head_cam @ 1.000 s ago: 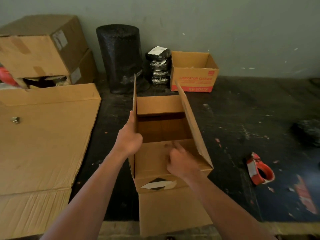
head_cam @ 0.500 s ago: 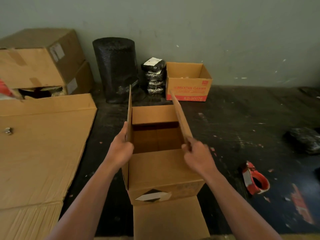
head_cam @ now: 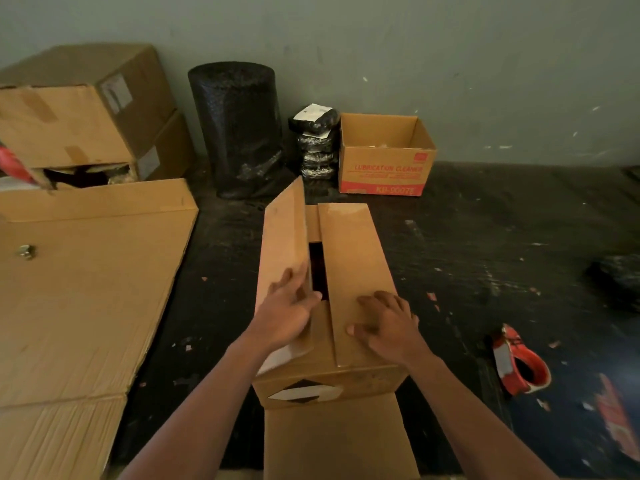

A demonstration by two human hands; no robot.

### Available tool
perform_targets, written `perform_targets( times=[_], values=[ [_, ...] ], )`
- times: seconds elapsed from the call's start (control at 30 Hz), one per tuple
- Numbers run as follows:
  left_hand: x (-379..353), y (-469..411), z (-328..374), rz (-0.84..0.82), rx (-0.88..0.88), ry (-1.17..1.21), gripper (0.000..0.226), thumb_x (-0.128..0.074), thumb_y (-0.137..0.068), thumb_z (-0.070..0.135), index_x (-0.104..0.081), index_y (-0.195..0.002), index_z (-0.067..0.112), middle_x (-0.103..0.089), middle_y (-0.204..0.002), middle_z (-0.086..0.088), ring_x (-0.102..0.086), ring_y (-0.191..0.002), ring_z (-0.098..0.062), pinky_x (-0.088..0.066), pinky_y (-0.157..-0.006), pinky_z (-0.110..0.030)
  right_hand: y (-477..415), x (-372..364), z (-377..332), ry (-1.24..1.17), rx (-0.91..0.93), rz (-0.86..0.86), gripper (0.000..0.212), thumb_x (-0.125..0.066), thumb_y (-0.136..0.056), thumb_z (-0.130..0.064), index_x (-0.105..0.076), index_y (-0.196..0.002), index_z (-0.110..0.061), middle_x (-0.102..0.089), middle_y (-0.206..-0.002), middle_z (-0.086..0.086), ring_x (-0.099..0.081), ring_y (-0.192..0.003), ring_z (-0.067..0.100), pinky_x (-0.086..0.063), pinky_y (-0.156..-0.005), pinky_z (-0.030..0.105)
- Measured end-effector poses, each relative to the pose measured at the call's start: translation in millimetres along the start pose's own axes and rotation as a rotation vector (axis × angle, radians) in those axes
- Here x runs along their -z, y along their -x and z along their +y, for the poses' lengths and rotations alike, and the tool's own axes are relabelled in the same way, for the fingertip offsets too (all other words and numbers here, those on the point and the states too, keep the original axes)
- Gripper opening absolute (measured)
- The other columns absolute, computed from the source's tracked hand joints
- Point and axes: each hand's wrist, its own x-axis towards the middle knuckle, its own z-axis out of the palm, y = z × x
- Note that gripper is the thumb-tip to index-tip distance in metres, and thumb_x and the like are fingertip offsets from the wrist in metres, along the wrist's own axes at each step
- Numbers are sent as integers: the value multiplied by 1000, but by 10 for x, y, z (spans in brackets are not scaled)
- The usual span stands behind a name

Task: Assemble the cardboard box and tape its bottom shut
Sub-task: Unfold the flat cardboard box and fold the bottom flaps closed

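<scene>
A brown cardboard box (head_cam: 329,382) stands on the dark floor in front of me, with a black and white diamond label on its near side. Its right long flap (head_cam: 353,258) lies folded flat over the opening, and my right hand (head_cam: 388,323) presses on it with spread fingers. The left long flap (head_cam: 284,237) is tilted, only partly down, and my left hand (head_cam: 287,313) pushes it with straight fingers. A dark gap shows between the two flaps. A red tape dispenser (head_cam: 519,362) lies on the floor to the right, apart from the box.
Flat cardboard sheets (head_cam: 79,289) cover the floor at left. Stacked boxes (head_cam: 86,109) stand at back left, beside a black bubble-wrap roll (head_cam: 239,129), a stack of black packets (head_cam: 317,143) and an open "Lubrication Cleaner" carton (head_cam: 386,168). A black bag (head_cam: 620,278) lies at far right.
Both long flaps, upright a second ago, have been folded inward. The right one went down flat under my right hand; the left one is coming down under my left hand.
</scene>
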Motion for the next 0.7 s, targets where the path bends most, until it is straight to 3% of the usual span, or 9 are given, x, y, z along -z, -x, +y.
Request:
perform_targets(
  times=[0.1, 0.2, 0.3, 0.37, 0.53, 0.7],
  values=[
    [-167, -112, -135, -79, 31, -346, 59, -38, -104, 54, -13, -158, 50, 4, -171, 6, 9, -156, -31, -2, -123, -64, -47, -58, 47, -92, 2, 56, 69, -64, -96, -50, -38, -157, -28, -24, -167, -1, -18, -156, 25, -22, -126, 54],
    [-231, -187, -263, -83, 5, -623, 68, -53, -98, 39, -22, -157, 46, -3, -170, 0, 2, -156, -37, -10, -121, -69, -5, -118, 66, -181, -86, 142, 66, -64, -97, -44, -38, -155, -24, -23, -166, 0, -26, -155, 26, -27, -126, 53],
    [-180, -293, -210, -6, -33, -622, 64, -63, -88, 33, -41, -147, 45, -27, -158, -1, -26, -147, -33, -29, -117, -61, 111, -234, 31, -116, -184, 91, 74, -56, -99, -54, -25, -160, -28, -9, -172, 6, -8, -160, 31, -17, -126, 60],
    [-115, -425, -156, 10, -48, -629, 58, -64, -88, 32, -45, -142, 40, -33, -152, -2, -35, -140, -32, -33, -113, -55, 149, -312, -4, -57, -210, 82, 77, -46, -101, -60, -13, -163, -29, 0, -173, 8, 2, -160, 34, -11, -126, 63],
    [21, -841, -164, -39, -100, -662, 60, -61, -93, 39, -40, -150, 35, -29, -159, -3, -27, -146, -33, -27, -119, -58, 134, -512, -297, 92, -301, 77, 82, -24, -99, -71, 2, -164, -28, 10, -172, 16, 11, -157, 45, 5, -116, 78],
    [260, -1350, -151, -8, -137, -647, 54, -56, -98, 35, -41, -151, 31, -33, -156, -6, -30, -144, -37, -29, -117, -59, 200, -781, -577, -48, -436, 80, 83, -7, -95, -78, 17, -162, -37, 27, -170, 10, 32, -151, 44, 9, -112, 82]
  ],
)
